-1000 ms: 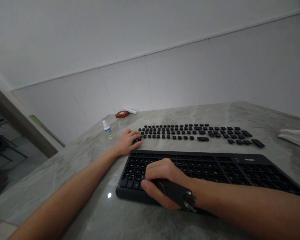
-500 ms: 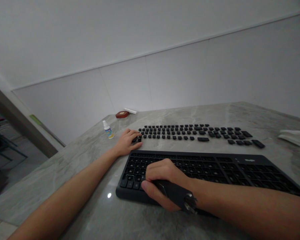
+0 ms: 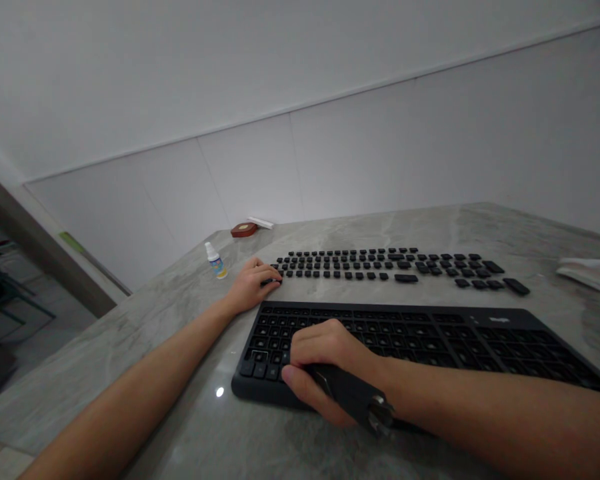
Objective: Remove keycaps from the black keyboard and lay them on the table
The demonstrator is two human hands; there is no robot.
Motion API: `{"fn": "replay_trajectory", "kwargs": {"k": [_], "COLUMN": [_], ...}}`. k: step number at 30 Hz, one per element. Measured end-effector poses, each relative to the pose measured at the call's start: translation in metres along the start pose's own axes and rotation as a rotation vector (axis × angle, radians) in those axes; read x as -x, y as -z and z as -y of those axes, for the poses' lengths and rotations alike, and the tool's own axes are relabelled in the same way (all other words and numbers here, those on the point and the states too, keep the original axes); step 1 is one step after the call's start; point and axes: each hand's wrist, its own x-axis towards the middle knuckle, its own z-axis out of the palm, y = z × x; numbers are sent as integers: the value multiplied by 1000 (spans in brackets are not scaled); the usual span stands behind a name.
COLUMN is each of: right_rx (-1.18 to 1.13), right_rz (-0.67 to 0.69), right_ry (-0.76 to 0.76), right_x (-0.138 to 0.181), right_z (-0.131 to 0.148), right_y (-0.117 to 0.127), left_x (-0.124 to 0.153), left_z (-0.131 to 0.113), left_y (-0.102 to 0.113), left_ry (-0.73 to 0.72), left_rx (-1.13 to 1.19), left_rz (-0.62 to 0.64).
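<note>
My left hand [image 3: 251,285] reaches to the left end of the laid-out keycaps, its thumb and fingertips pinched together on a dark keycap [image 3: 270,282]. My right hand [image 3: 325,343] rests over the left part of a black keyboard [image 3: 513,319], wrapped round a thick black-handled tool [image 3: 353,395]. A ragged metal end of the tool sticks out toward me; its other end is hidden by the hand. Most key places on the keyboard are bare, with a few keys in the near left corner. Beyond it, loose black keycaps [image 3: 406,279] lie in rows.
A small white spray bottle [image 3: 216,261] stands to the left of my left hand. Farther back are a reddish-brown case [image 3: 243,230] and a white strip [image 3: 261,223]. White cloth [image 3: 593,275] lies at the right of the grey marble-patterned table [image 3: 180,427], which meets a wall behind.
The thumb and fingers of my left hand have come together on a keycap at the end of the rows. My right hand and the tool have barely moved.
</note>
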Motion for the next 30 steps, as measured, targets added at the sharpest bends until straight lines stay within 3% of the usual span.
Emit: {"fn": "replay_trajectory", "kwargs": {"k": [14, 20, 22, 24, 28, 30], "right_rx": [-2, -103, -157, -163, -170, -185], "right_rz": [-2, -100, -90, -57, -5, 1], "right_ry": [-50, -403, -442, -396, -164, -118], "right_x": [-2, -2, -2, -2, -2, -2], "right_z": [4, 4, 4, 4, 5, 4], "right_y": [3, 10, 12, 14, 15, 14], "left_x": [-2, -4, -4, -4, -6, -8], "left_z": [-4, -16, -28, -43, -75, -86], "left_y": [2, 15, 26, 41, 70, 79], "left_ry": [-16, -2, -31, -111, -145, -132], "left_rx": [6, -4, 31, 208, 492, 584], "left_rz": [-18, -151, -163, -69, 354, 493]}}
